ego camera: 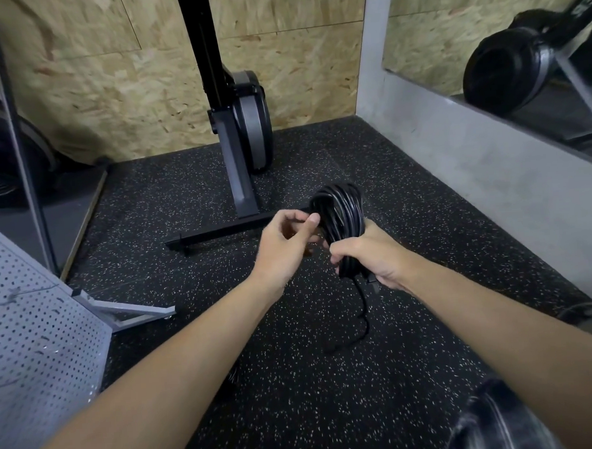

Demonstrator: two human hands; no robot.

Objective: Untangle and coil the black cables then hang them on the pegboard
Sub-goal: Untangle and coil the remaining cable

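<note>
A black cable coil [340, 211] of several loops stands upright in front of me, held above the speckled floor. My right hand [372, 258] grips the coil around its lower part. A loose cable tail [359, 315] hangs from under that hand and curls toward the floor. My left hand [285, 243] is just left of the coil with fingers curled, thumb and fingertips pinching at the coil's left edge. The grey pegboard [32, 327] leans at the lower left, with small hooks on it.
A black upright machine [244, 124] with a floor bar [226, 229] stands ahead against the chipboard wall. A grey concrete ledge [483, 166] with a mirror runs on the right. The pegboard's foot [127, 310] sticks out on the floor. Another dark cable [587, 312] lies at far right.
</note>
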